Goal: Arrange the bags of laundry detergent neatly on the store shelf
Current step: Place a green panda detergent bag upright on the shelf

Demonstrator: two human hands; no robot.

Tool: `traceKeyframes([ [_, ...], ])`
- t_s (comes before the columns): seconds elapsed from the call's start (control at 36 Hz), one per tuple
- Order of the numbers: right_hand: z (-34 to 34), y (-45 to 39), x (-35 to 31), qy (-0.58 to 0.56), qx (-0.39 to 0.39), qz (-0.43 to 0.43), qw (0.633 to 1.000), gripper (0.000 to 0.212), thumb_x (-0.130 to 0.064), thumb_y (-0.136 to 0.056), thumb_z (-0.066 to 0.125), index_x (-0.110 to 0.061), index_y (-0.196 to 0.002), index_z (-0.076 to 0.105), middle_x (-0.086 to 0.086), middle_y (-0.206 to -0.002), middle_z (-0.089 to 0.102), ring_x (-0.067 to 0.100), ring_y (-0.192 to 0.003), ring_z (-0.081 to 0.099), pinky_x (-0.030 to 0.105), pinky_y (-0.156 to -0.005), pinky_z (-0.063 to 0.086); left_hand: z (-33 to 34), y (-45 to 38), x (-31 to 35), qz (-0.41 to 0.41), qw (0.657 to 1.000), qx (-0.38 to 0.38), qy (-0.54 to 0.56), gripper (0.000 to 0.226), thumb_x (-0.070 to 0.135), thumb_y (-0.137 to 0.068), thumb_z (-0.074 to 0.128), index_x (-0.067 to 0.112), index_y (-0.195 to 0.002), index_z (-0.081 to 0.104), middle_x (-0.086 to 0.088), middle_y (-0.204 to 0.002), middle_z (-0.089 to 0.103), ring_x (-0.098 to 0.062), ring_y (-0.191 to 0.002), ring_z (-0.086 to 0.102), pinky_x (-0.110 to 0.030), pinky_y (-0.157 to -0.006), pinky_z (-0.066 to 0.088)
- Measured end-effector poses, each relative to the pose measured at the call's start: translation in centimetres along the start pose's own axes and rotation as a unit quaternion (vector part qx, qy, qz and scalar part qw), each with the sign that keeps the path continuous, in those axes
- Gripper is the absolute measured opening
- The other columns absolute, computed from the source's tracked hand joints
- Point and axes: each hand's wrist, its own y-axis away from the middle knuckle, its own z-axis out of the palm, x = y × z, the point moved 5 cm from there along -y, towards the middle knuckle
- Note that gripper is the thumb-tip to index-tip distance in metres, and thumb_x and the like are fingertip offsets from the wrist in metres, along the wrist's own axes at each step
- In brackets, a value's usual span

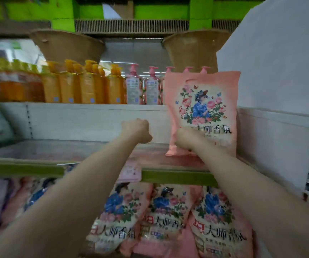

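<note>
Pink detergent bag standing upright at the right end of the middle shelf.

The right hand [186, 139] grips the lower left part of the pink bag [203, 112], which stands on the middle shelf [75, 149] against the white side panel [272, 138]; its floral print reads "大师香氛". The left hand [137, 130] hovers beside it, curled into a fist, holding nothing. Below, three matching bags [168, 218] lean on the lower shelf with the same lettering. Above, orange bottles [86, 86] and pink pump bottles [134, 86] line up, labels too blurred to read.
</note>
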Motion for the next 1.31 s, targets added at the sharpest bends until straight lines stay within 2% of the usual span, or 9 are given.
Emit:
traceKeyframes([
  [0.08, -0.2, 0.1, -3.8, 0.004, -0.003, -0.056, 0.998, 0.026, -0.019, -0.092, 0.045, -0.007, -0.110, 0.059, 0.008, -0.090, 0.057, 0.026, -0.092, 0.058, 0.030, -0.069, 0.044, -0.7, 1.3, -3.9, -0.026, 1.000, 0.010, -0.013, 0.040, 0.031, -0.089, 0.055, 0.008, -0.122, 0.048, -0.014, -0.126, 0.053, -0.033, -0.116, 0.052, -0.042, -0.097, 0.045],
  [0.22, -0.1, 0.4, -9.9, -0.016, -0.006, -0.099, 0.995, 0.031, -0.023, -0.087, 0.048, -0.011, -0.115, 0.057, 0.012, -0.121, 0.059, 0.031, -0.109, 0.057, 0.034, -0.083, 0.046, -2.0, 3.7, -10.6, -0.081, 0.995, 0.018, -0.048, 0.040, 0.028, -0.089, 0.055, 0.009, -0.124, 0.048, -0.013, -0.130, 0.051, -0.032, -0.120, 0.051, -0.040, -0.094, 0.044],
  [0.39, -0.6, 1.3, -18.0, -0.054, -0.021, -0.158, 0.986, 0.025, -0.026, -0.088, 0.050, -0.016, -0.112, 0.053, 0.010, -0.120, 0.058, 0.030, -0.104, 0.058, 0.032, -0.077, 0.044, -3.8, 6.2, -18.5, -0.117, 0.990, 0.011, -0.080, 0.037, 0.024, -0.089, 0.054, 0.007, -0.121, 0.050, -0.015, -0.128, 0.050, -0.033, -0.117, 0.051, -0.041, -0.098, 0.044],
  [0.53, -1.2, 2.3, -25.4, -0.072, -0.005, -0.194, 0.978, 0.041, -0.031, -0.089, 0.054, -0.015, -0.126, 0.050, 0.010, -0.133, 0.052, 0.030, -0.120, 0.051, 0.034, -0.094, 0.044, -6.0, 8.7, -25.1, -0.132, 0.979, 0.027, -0.150, 0.030, 0.022, -0.092, 0.048, 0.009, -0.119, 0.052, -0.012, -0.124, 0.054, -0.031, -0.114, 0.053, -0.037, -0.089, 0.042],
  [0.67, -1.3, 3.9, -33.4, -0.102, -0.019, -0.228, 0.968, 0.045, -0.031, -0.089, 0.056, -0.009, -0.127, 0.048, 0.012, -0.133, 0.051, 0.030, -0.121, 0.049, 0.036, -0.096, 0.045, -7.1, 11.2, -32.3, -0.147, 0.974, 0.020, -0.171, 0.023, 0.024, -0.087, 0.051, 0.009, -0.104, 0.059, -0.013, -0.111, 0.061, -0.032, -0.103, 0.058, -0.042, -0.087, 0.047],
  [0.72, -1.1, 4.7, -36.6, -0.105, -0.028, -0.242, 0.964, 0.046, -0.032, -0.090, 0.055, -0.008, -0.129, 0.047, 0.012, -0.134, 0.051, 0.030, -0.121, 0.049, 0.037, -0.096, 0.046, -7.5, 12.3, -35.3, -0.156, 0.972, 0.033, -0.173, 0.031, 0.035, -0.089, 0.051, 0.010, -0.108, 0.057, -0.010, -0.113, 0.061, -0.030, -0.104, 0.060, -0.039, -0.082, 0.047],
  [0.81, -0.7, 5.9, -41.3, -0.107, -0.038, -0.261, 0.959, 0.045, -0.033, -0.092, 0.051, -0.009, -0.131, 0.046, 0.011, -0.135, 0.049, 0.029, -0.121, 0.048, 0.037, -0.095, 0.045, -8.0, 14.2, -39.8, -0.179, 0.967, 0.037, -0.178, 0.032, 0.029, -0.091, 0.048, 0.010, -0.115, 0.054, -0.011, -0.119, 0.058, -0.031, -0.110, 0.056, -0.039, -0.086, 0.045],
  [0.94, -0.1, 6.9, -48.3, -0.133, -0.028, -0.267, 0.954, 0.041, -0.030, -0.088, 0.054, -0.011, -0.124, 0.049, 0.011, -0.130, 0.054, 0.030, -0.116, 0.053, 0.039, -0.093, 0.047, -8.7, 16.5, -46.3, -0.208, 0.963, 0.033, -0.169, 0.029, 0.037, -0.087, 0.054, 0.014, -0.103, 0.055, -0.009, -0.111, 0.059, -0.030, -0.104, 0.057, -0.040, -0.089, 0.042],
  [1.31, 1.4, 7.1, -60.3, -0.150, -0.049, -0.301, 0.940, 0.028, -0.026, -0.088, 0.052, -0.012, -0.112, 0.048, 0.010, -0.110, 0.057, 0.027, -0.094, 0.055, 0.033, -0.076, 0.047, -7.6, 19.2, -58.3, -0.256, 0.951, 0.022, -0.172, 0.028, 0.025, -0.084, 0.053, 0.013, -0.110, 0.054, -0.010, -0.120, 0.058, -0.031, -0.113, 0.055, -0.039, -0.090, 0.044],
])
